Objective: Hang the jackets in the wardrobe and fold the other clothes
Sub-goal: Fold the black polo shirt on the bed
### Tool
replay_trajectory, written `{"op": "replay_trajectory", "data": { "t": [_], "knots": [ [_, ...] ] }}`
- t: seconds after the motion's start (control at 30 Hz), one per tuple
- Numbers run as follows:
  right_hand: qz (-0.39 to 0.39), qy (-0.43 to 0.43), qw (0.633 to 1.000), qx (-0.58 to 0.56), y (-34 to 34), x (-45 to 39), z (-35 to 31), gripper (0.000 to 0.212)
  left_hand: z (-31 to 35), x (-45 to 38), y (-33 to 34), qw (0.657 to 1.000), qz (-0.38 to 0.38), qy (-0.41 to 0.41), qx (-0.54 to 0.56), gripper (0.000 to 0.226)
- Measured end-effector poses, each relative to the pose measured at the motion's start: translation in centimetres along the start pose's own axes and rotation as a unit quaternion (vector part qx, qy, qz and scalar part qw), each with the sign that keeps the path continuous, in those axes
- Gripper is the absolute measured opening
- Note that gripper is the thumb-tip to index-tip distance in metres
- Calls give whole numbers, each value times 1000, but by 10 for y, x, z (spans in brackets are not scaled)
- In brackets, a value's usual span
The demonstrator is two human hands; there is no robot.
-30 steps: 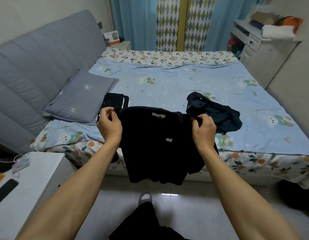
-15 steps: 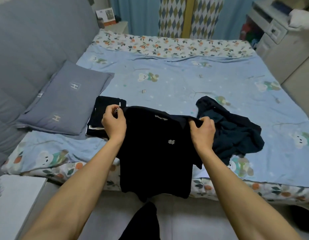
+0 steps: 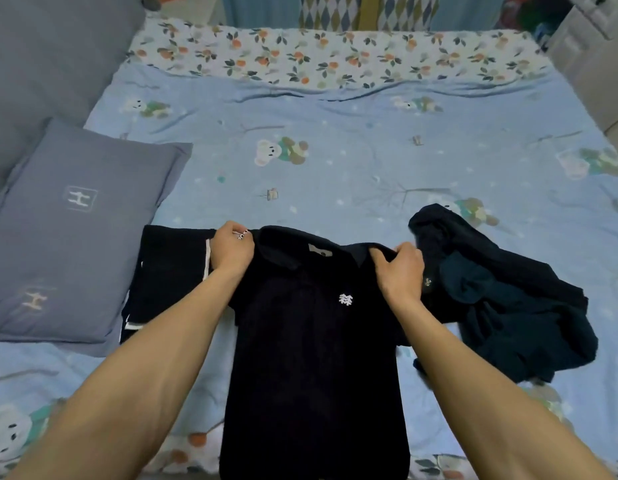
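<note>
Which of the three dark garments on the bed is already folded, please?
The black garment with white trim, beside the grey pillow. The polo shirt is held spread; the dark teal garment lies crumpled.

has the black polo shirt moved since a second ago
Yes. The black polo shirt, held by both hands, has come down from hanging before the bed edge onto the bed, beside the folded clothes.

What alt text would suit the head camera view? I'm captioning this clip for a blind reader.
Two hands, the left hand and right hand, grip the shoulders of a black polo shirt laid on a blue bear-print bed. A folded dark garment lies to its left beside a grey pillow, and a crumpled dark garment to its right.
</note>
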State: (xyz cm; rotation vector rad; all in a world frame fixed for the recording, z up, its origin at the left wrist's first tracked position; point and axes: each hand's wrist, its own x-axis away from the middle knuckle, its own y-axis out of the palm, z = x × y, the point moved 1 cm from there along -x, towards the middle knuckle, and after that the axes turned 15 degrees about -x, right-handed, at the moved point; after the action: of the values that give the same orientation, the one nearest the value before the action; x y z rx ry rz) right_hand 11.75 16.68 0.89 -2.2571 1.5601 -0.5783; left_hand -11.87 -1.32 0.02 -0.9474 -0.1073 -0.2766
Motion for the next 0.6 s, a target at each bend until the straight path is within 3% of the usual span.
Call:
{"op": "replay_trajectory", "data": {
  "t": [0.17,0.27,0.4,0.53,0.6],
  "knots": [
    [-65,64,996,25,63,-79,59,41,-22,-68,82,997,-50,-58,1,9],
    [-151,107,981,64,85,-107,94,53,-45,-79,120,986,-141,-44,-72,49],
    [-203,92,969,107,107,-135,121,32,-53,-91,159,977,-177,-2,-119,34],
    [-255,50,956,138,128,-157,129,49,-40,-109,184,974,-175,61,-130,36],
    [-281,40,949,138,145,-173,137,36,-34,-123,206,968,-182,89,-147,35]
  ]
}}
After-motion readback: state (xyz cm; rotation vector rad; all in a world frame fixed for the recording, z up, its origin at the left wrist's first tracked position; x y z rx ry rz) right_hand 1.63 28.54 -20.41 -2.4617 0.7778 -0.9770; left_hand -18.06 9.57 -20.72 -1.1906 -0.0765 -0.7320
